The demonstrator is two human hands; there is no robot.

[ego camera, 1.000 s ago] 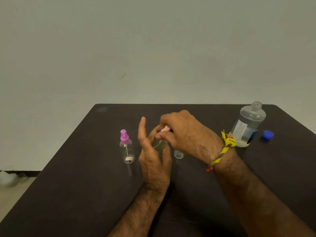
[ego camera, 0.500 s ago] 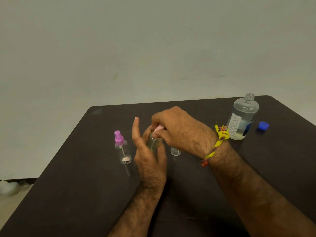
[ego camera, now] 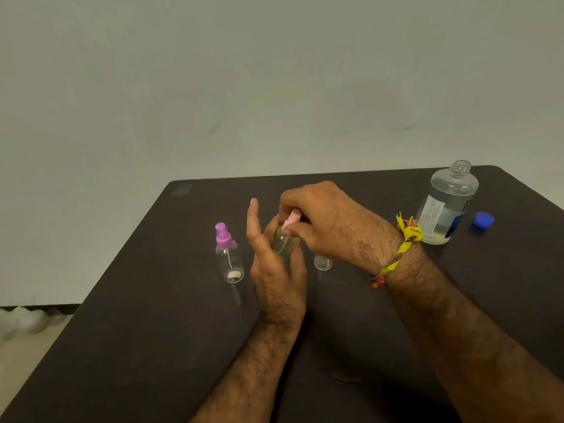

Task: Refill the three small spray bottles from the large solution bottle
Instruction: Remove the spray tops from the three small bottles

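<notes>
Left hand (ego camera: 276, 270) gripping upright spray bottle (ego camera: 285, 244), right hand (ego camera: 320, 221) pinching its pink sprayer (ego camera: 291, 219), three small bottles, one large bottle (ego camera: 447, 203) upright near the table's (ego camera: 152, 331) far right corner

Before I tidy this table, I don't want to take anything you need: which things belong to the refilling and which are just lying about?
Belongs to the job:
- large solution bottle, uncapped
- its blue cap
- small bottle in my hands, pink spray top
- purple-topped spray bottle
- third small bottle, mostly hidden behind my right hand

Just lying about:
- white stuff on the floor, too blurred to identify
</notes>
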